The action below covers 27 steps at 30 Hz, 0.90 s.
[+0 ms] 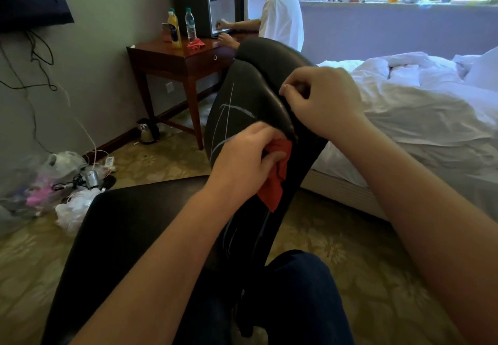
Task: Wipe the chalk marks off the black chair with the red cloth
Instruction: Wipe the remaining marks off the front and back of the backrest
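Bottom centre: a dark-trousered knee (296,290) just beside the black chair (129,236), whose backrest rises thru mid-frame. Plastic bags (70,204) lie at left on the carpet. Centre: left hand (248,156) bunches the red cloth (275,180) in curled fingers, pressed vs. the backrest, just below white chalk marks (229,112). Right hand (320,102), fingers curled, grips the backrest's edge. Bed (417,118) at right; wooden table (172,58) w/ bottles (190,25) upper centre.

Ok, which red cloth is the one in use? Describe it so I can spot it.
Find the black chair in mid-view, its backrest streaked with white chalk marks. The red cloth is bunched in the left hand against that backrest, beside the marks. Unlike the other red cloth lying loose on the wooden desk, this one is gripped.
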{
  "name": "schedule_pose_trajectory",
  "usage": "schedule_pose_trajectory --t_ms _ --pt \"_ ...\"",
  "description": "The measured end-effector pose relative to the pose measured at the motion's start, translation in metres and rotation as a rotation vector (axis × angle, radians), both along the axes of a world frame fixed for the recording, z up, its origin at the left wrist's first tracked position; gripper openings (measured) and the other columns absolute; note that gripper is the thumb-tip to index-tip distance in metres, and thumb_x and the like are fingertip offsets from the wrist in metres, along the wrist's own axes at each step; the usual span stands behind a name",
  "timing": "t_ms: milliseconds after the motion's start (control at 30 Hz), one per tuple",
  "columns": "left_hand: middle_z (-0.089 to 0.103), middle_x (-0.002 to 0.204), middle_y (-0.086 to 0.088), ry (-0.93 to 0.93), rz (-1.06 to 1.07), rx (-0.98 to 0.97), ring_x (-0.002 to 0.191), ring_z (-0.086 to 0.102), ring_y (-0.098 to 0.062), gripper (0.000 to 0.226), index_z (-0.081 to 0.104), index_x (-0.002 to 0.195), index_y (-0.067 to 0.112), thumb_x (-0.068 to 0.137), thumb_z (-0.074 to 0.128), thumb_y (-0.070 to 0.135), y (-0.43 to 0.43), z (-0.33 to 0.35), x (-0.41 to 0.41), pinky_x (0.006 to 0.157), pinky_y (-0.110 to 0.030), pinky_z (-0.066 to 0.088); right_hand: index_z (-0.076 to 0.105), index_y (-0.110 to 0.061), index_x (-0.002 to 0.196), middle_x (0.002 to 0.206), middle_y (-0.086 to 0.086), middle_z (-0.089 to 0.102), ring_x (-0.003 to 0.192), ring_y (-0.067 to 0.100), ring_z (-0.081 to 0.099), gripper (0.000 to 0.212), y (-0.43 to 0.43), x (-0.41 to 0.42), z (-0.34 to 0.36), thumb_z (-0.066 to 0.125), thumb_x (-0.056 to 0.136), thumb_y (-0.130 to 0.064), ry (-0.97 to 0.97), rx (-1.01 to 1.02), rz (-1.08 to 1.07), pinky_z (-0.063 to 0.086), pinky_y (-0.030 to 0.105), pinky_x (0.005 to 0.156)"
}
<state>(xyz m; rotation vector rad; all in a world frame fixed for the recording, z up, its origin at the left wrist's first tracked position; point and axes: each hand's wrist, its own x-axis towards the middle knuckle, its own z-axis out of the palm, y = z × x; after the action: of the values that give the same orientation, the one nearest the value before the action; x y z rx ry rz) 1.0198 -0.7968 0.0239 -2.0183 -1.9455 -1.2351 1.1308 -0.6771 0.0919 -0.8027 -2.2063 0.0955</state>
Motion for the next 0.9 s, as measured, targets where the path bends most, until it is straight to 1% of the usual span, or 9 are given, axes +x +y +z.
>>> schedule_pose_trajectory --t_ms 100,167,267,367,433,533,633,767,900 --pt "0.062 0.112 0.005 0.013 0.019 -0.068 0.103 0.059 -0.012 0.019 0.07 0.106 0.013 0.088 0.068 0.009 -0.014 -0.035 -0.011 0.091 -0.028 0.05 0.074 -0.024 0.101 0.084 -0.001 0.065 0.087 0.022 0.059 0.021 -0.001 -0.004 -0.005 0.054 0.094 -0.029 -0.039 0.053 -0.067 0.034 0.026 0.073" --pt "0.06 0.113 0.006 0.034 0.042 -0.178 0.102 0.059 -0.013 0.016 0.072 0.105 0.014 0.089 0.068 0.012 -0.022 -0.058 -0.018 0.09 -0.035 0.051 0.074 -0.023 0.102 0.082 -0.003 0.059 0.089 0.022 0.057 0.022 0.002 -0.01 -0.006 0.053 0.095 -0.028 -0.034 0.057 -0.105 0.033 0.026 0.073" --pt "0.06 0.112 0.006 0.069 0.072 -0.218 0.1 0.058 -0.012 0.014 0.072 0.104 0.014 0.091 0.067 0.015 -0.031 -0.085 -0.023 0.089 -0.033 0.051 0.074 -0.021 0.101 0.087 0.002 0.069 0.09 0.027 0.062 0.023 0.006 -0.019 -0.005 0.053 0.094 -0.027 -0.006 0.054 -0.134 0.032 0.025 0.071" --pt "0.061 0.105 0.009 -0.142 0.091 -0.053 0.096 0.058 -0.002 0.015 0.071 0.102 0.016 0.089 0.069 0.009 -0.032 -0.077 -0.023 0.086 -0.015 0.047 0.074 -0.021 0.1 0.089 0.005 0.069 0.089 0.028 0.061 0.024 0.006 -0.018 -0.007 0.053 0.094 -0.028 0.007 0.082 -0.164 0.031 0.025 0.07" --pt "0.062 0.105 0.007 -0.25 0.098 0.042 0.097 0.059 -0.001 0.018 0.071 0.104 0.014 0.087 0.07 0.006 -0.024 -0.056 -0.023 0.086 -0.011 0.046 0.073 -0.021 0.1 0.088 0.007 0.066 0.09 0.028 0.06 0.023 0.003 -0.016 -0.011 0.053 0.094 -0.03 0.005 0.113 -0.169 0.031 0.027 0.07" --pt "0.064 0.105 0.003 -0.253 0.013 0.128 0.097 0.06 -0.002 0.021 0.071 0.105 0.011 0.086 0.071 0.005 -0.007 -0.02 -0.015 0.089 -0.013 0.047 0.073 -0.022 0.099 0.086 0.008 0.066 0.09 0.03 0.06 0.022 -0.003 -0.015 -0.015 0.053 0.092 -0.03 0.03 0.143 -0.17 0.032 0.028 0.069" --pt "0.064 0.109 0.002 -0.153 -0.035 0.127 0.099 0.059 -0.004 0.024 0.07 0.108 0.01 0.085 0.072 0.007 0.012 -0.007 -0.002 0.09 -0.013 0.045 0.072 -0.023 0.099 0.083 0.005 0.065 0.089 0.028 0.06 0.022 -0.003 -0.013 -0.018 0.052 0.093 -0.029 0.038 0.151 -0.178 0.032 0.028 0.068" --pt "0.061 0.113 0.004 -0.099 0.01 0.057 0.106 0.057 -0.009 0.028 0.067 0.112 0.014 0.085 0.07 0.007 0.017 -0.03 -0.001 0.096 -0.023 0.047 0.072 -0.023 0.1 0.078 -0.001 0.056 0.088 0.025 0.059 0.022 0.003 -0.008 -0.017 0.052 0.094 -0.029 0.027 0.132 -0.19 0.031 0.028 0.068" --pt "0.061 0.108 0.01 -0.19 0.048 0.007 0.102 0.06 -0.005 0.024 0.068 0.106 0.016 0.086 0.068 0.003 -0.01 -0.075 -0.018 0.092 -0.028 0.052 0.073 -0.022 0.101 0.079 -0.004 0.053 0.083 0.02 0.054 0.022 0.002 -0.011 -0.014 0.052 0.096 -0.029 0.037 0.122 -0.183 0.029 0.026 0.07"
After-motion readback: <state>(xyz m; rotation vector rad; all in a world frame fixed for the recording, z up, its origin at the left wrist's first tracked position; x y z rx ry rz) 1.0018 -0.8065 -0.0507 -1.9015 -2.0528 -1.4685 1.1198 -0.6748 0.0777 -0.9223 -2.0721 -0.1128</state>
